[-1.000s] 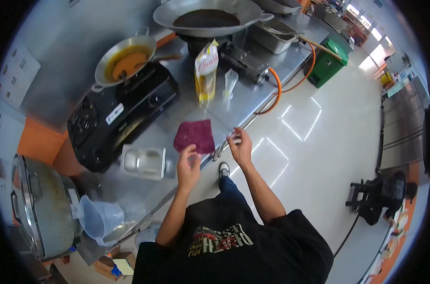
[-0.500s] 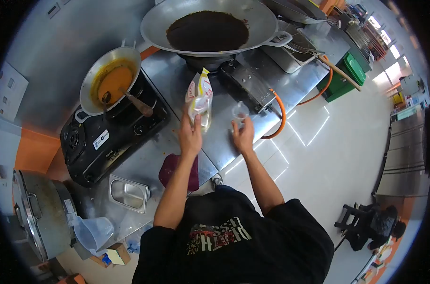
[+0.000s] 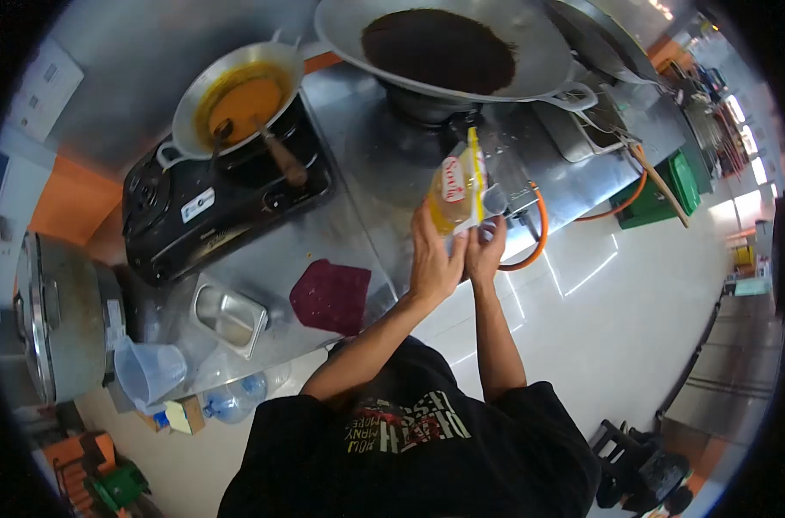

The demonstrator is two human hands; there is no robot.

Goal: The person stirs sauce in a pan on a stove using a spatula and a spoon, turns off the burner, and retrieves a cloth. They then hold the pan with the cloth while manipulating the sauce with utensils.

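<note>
My left hand (image 3: 436,263) is wrapped round a clear plastic pouch (image 3: 455,192) of yellow liquid with a red and white label. Right beside it, my right hand (image 3: 485,250) holds a small clear funnel (image 3: 494,200) by its lower part, its wide mouth up against the pouch's side. Both hands are close together over the front of the steel counter (image 3: 349,207). A dark red cloth (image 3: 330,296) lies flat on the counter to their left.
A large wok (image 3: 539,73) with dark contents stands behind my hands. On the black stove (image 3: 228,216) at left sits a pan (image 3: 189,95) of orange sauce. A steel container (image 3: 228,318), a plastic jug (image 3: 149,371) and an orange hose (image 3: 541,229) are nearby. A person (image 3: 656,470) is at lower right.
My hands have gone from above the cloth to the pouch and the funnel, taken hold of both, lifted them and brought them together. The view has shifted too.
</note>
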